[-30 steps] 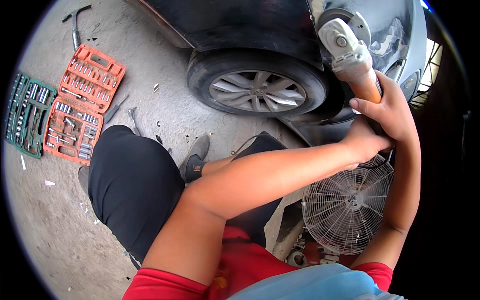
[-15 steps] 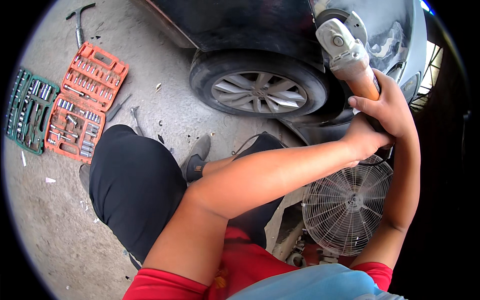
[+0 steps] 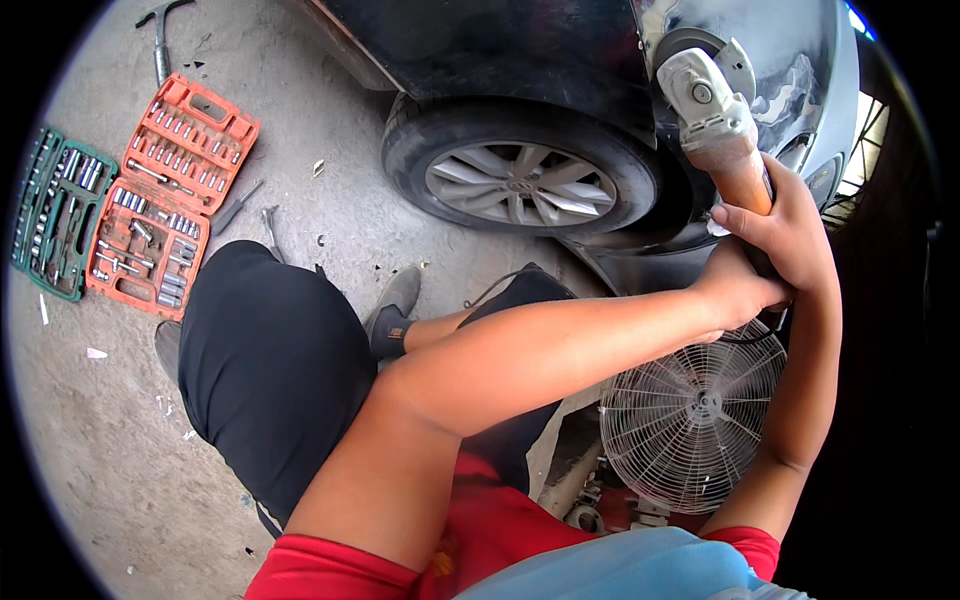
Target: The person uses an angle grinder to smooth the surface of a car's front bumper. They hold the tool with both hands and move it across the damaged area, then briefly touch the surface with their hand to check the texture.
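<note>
An angle grinder [image 3: 742, 183] with a grey metal head, a disc guard and an orange body is held in both my hands. My right hand [image 3: 797, 225] wraps its orange body from the right. My left hand [image 3: 738, 282] is closed round the rear end, just below the right one. The grinder's disc [image 3: 684, 42] lies against or very close to the dark car panel [image 3: 780, 25], above and right of the wheel. Scuffed, pale patches show on that panel. Whether the disc spins I cannot tell.
A car wheel [image 3: 520, 186] stands left of the grinder. Below my hands is a wire-caged fan [image 3: 706, 402]. On the floor lie an orange socket set [image 3: 222, 127], a green socket set [image 3: 90, 220], a screwdriver [image 3: 236, 208], another metal tool [image 3: 271, 230] and a T-handled tool [image 3: 160, 45].
The grinder and both hands have shifted slightly right and down along the car panel. My grip on it looks the same.
</note>
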The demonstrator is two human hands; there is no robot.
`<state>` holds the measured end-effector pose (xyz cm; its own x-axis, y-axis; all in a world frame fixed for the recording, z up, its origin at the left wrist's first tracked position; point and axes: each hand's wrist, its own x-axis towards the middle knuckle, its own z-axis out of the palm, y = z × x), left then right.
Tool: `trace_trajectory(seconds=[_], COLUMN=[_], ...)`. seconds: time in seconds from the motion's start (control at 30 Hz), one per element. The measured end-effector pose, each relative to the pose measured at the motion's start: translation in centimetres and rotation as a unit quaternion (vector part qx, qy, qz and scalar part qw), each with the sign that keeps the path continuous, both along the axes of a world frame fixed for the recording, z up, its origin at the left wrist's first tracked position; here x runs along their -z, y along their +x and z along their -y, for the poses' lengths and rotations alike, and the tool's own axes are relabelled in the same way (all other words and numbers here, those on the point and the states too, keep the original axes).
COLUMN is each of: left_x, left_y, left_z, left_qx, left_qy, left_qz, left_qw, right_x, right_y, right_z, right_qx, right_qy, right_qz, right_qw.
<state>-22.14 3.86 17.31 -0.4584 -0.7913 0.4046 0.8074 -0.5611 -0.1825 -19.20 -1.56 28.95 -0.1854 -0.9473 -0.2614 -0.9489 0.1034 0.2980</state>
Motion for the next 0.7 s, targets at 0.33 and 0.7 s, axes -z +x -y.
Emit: trace_trajectory(seconds=[0.33,0.7], left_x=[-0.2,-0.3], left_y=[0.3,0.5], left_z=[0.4,0.9], left_qx=[0.001,-0.007], left_qy=[-0.005,0.014], left_qz=[0.002,-0.013], left_qw=[1.000,1.000], right_x=[0.0,0.1], right_y=[0.7,1.2], right_z=[0.0,0.5], right_qx=[-0.014,-0.024], right_qy=[-0.007,-0.008], right_qz=[-0.003,0.008], right_qw=[1.000,1.000])
